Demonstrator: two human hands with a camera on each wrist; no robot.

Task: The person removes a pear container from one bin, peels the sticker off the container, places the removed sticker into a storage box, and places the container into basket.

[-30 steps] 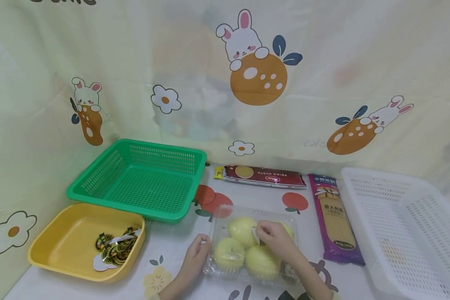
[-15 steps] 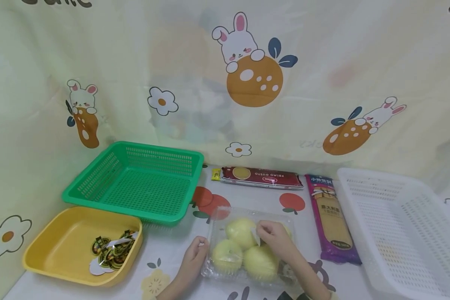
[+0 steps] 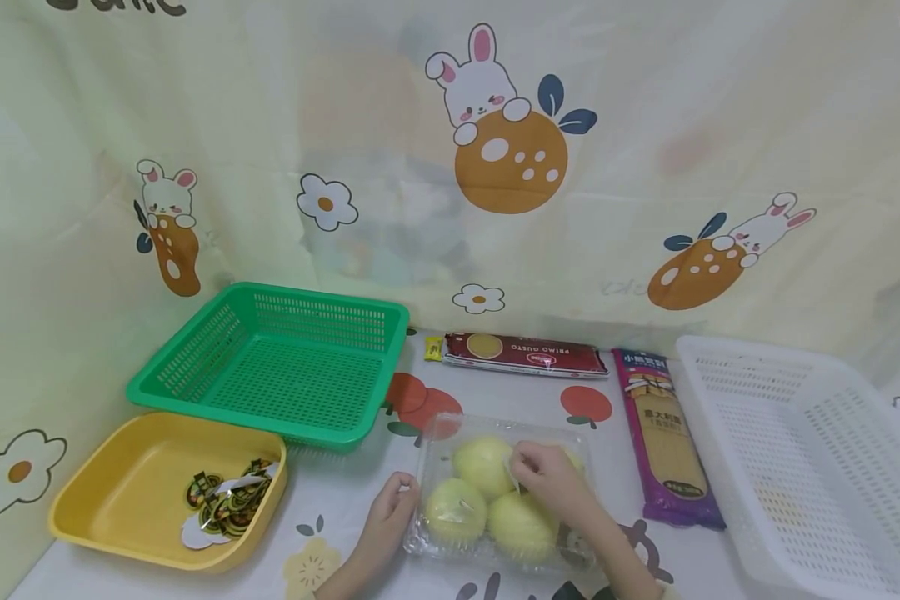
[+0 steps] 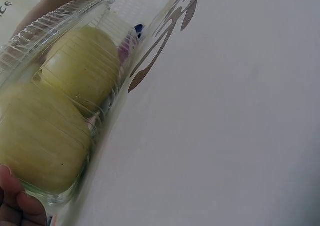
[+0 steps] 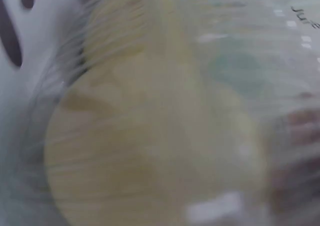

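A clear plastic clamshell box (image 3: pixel 438 433) of several pale yellow-green apples (image 3: pixel 456 510) lies on the table in front of me. My left hand (image 3: pixel 390 512) holds the box at its left edge with bent fingers; in the left wrist view the fingertips (image 4: pixel 9 183) are right at a box corner, beside an apple (image 4: pixel 45 136). Over the lid, my right hand (image 3: pixel 547 475) pinches a small white sticker (image 3: pixel 513 477), mostly hidden under the fingers. The right wrist view is blurred and shows an apple (image 5: pixel 110 146) through the ribbed plastic.
A yellow bin (image 3: pixel 112 475) with round patterned stickers (image 3: pixel 228 504) stands at left, a green basket (image 3: pixel 270 429) behind it. A red spaghetti pack (image 3: pixel 525 354) and small yellow packet (image 3: pixel 433 348) lie at the back. Right are a purple noodle pack (image 3: pixel 663 433) and white basket (image 3: pixel 757 450).
The head view has shifted slightly. Both hands stay almost in place on the box; the white sticker shows less under the right fingers than half a second ago.
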